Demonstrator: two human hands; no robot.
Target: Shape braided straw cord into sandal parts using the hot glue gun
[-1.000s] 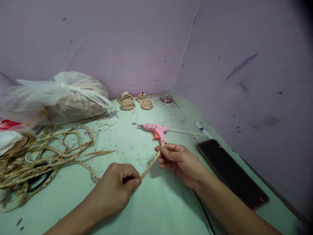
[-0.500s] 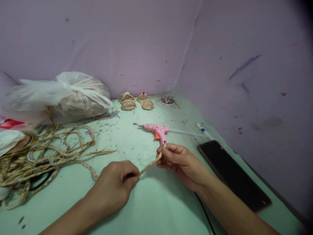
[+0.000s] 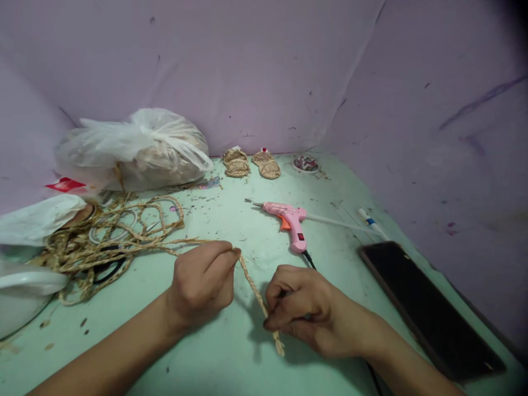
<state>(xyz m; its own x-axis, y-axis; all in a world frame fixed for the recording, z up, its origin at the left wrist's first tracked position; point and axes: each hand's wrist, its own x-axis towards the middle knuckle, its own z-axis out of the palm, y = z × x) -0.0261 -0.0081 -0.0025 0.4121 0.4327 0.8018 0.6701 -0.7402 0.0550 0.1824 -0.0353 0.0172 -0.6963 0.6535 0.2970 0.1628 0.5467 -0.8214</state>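
Observation:
A braided straw cord (image 3: 252, 282) stretches slantwise between my hands. My left hand (image 3: 206, 280) is closed on it, pinching it between thumb and bent forefinger. My right hand (image 3: 307, 311) grips the cord lower down, near its end, and a short tip sticks out below the fingers. Past my left hand the cord runs toward a tangled heap of braided cord (image 3: 111, 242) on the left. Just beyond my right hand lies a pink hot glue gun (image 3: 284, 214) with an orange trigger, its nozzle pointing left and a clear glue stick in its back.
A tied plastic bag (image 3: 144, 148) leans by the back wall. Two small woven slippers (image 3: 236, 163) and a dish of beads (image 3: 306, 164) stand near it. A dark phone (image 3: 429, 308) and a white-and-blue pen (image 3: 371, 221) lie at right. White plastic (image 3: 41, 220) is at left.
The cord's end has swung from pointing up and away to pointing down toward me. My right hand has moved lower, my left hand slightly up. The view has shifted left.

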